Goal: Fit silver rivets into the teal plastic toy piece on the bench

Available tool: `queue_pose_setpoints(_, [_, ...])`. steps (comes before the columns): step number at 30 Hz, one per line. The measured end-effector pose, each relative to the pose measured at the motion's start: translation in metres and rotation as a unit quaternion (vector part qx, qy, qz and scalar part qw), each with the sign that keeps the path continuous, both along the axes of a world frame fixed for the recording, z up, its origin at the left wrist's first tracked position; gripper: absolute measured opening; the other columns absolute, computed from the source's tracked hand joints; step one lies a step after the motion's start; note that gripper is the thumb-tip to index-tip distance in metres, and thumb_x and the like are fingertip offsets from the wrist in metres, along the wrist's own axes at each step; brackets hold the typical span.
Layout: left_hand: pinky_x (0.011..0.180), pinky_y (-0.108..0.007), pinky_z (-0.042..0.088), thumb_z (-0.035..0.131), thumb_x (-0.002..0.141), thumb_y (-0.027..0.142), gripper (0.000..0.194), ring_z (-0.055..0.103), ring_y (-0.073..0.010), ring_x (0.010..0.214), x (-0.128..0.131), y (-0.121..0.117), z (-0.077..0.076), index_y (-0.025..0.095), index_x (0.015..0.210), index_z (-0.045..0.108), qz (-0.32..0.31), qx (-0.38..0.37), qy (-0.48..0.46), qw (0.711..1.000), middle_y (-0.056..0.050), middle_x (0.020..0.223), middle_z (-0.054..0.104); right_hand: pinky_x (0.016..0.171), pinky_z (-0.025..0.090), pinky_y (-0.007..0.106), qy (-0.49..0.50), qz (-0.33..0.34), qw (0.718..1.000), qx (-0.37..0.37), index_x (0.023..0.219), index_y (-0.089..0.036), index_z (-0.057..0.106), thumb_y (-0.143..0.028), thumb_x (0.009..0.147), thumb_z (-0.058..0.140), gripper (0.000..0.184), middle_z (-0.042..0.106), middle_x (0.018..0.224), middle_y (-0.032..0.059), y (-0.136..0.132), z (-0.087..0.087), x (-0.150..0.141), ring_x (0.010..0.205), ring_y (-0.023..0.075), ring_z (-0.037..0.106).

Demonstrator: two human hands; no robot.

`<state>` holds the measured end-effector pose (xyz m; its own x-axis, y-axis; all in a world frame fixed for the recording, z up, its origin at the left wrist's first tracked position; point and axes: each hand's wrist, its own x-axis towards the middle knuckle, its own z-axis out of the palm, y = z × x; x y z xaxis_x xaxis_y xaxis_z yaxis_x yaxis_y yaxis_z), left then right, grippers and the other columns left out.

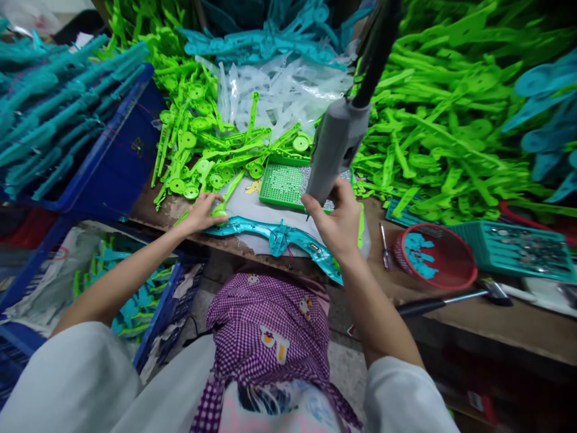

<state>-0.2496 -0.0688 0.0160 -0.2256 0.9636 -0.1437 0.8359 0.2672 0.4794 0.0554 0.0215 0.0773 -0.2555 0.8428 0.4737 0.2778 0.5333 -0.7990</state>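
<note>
A blue plastic bow-shaped part (280, 238) lies along the front edge of the table, over a pale sheet. My left hand (202, 214) is closed at its left end, its fingers around the round end of a green plastic arm (232, 191) that meets the blue part there. In my right hand (337, 221) is a grey electric screwdriver (336, 144), upright, its tip pointing down just above the right half of the blue part. Behind the part sits a green perforated tray (282, 203) with small metal screws piled in its right side.
Piles of green arms (451, 120) and clear plastic parts (288, 90) fill the back. Blue bows overflow a blue crate (117, 138) at left. On the right are a red basket (460, 264), a hammer (451, 299), a small screwdriver (384, 246) and a teal tray (496, 231).
</note>
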Motion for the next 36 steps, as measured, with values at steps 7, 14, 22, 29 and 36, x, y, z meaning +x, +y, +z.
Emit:
queue_pose_setpoints(7, [0.087, -0.035, 0.046, 0.068, 0.077, 0.037, 0.044, 0.054, -0.0202, 0.091, -0.011, 0.0, 0.007, 0.017, 0.115, 0.057, -0.015, 0.045, -0.015, 0.999, -0.008, 0.108, 0.055, 0.079, 0.053, 0.036, 0.029, 0.035, 0.999, 0.0, 0.116, -0.023, 0.054, -0.055, 0.082, 0.06, 0.047, 0.065, 0.102, 0.0046, 0.0, 0.011, -0.006, 0.088, 0.0188, 0.062])
queue_pose_setpoints(14, [0.08, -0.034, 0.047, 0.057, 0.089, 0.039, 0.021, 0.061, -0.0202, 0.084, 0.094, -0.068, 0.011, 0.02, 0.086, 0.064, -0.117, 0.15, -0.022, 0.982, -0.005, 0.085, 0.066, 0.083, 0.053, 0.039, 0.004, 0.061, 0.998, -0.016, 0.12, -0.022, 0.052, -0.053, 0.085, 0.056, 0.047, 0.066, 0.105, 0.0061, 0.022, 0.005, -0.022, 0.091, 0.0193, 0.063])
queue_pose_setpoints(22, [0.078, -0.034, 0.053, 0.056, 0.088, 0.042, 0.025, 0.068, -0.0198, 0.082, 0.185, -0.093, -0.062, 0.024, 0.099, 0.069, -0.043, 0.006, -0.266, 0.963, -0.003, 0.091, 0.074, 0.06, 0.049, 0.029, -0.209, 0.007, 0.977, 0.035, 0.092, -0.022, 0.062, -0.035, 0.094, 0.048, 0.019, 0.067, 0.076, 0.0032, -0.071, -0.029, 0.03, 0.065, 0.0159, 0.063])
queue_pose_setpoints(29, [0.08, -0.032, 0.055, 0.056, 0.086, 0.034, 0.021, 0.068, -0.0177, 0.086, 0.154, -0.119, -0.061, 0.023, 0.096, 0.07, 0.008, -0.019, -0.357, 0.934, -0.003, 0.097, 0.074, 0.052, 0.04, 0.028, -0.394, -0.08, 0.915, 0.024, 0.097, -0.016, 0.061, -0.043, 0.092, 0.05, 0.029, 0.069, 0.081, 0.0066, -0.138, -0.097, 0.037, 0.061, 0.0173, 0.064])
queue_pose_setpoints(36, [0.081, -0.034, 0.055, 0.057, 0.087, 0.037, 0.022, 0.067, -0.0199, 0.09, 0.126, -0.105, -0.013, 0.023, 0.099, 0.069, 0.074, 0.078, -0.301, 0.948, -0.004, 0.099, 0.072, 0.053, 0.038, 0.027, -0.361, -0.063, 0.93, 0.037, 0.088, -0.018, 0.061, -0.031, 0.093, 0.049, 0.018, 0.068, 0.073, 0.0042, -0.119, -0.079, 0.042, 0.06, 0.0161, 0.062])
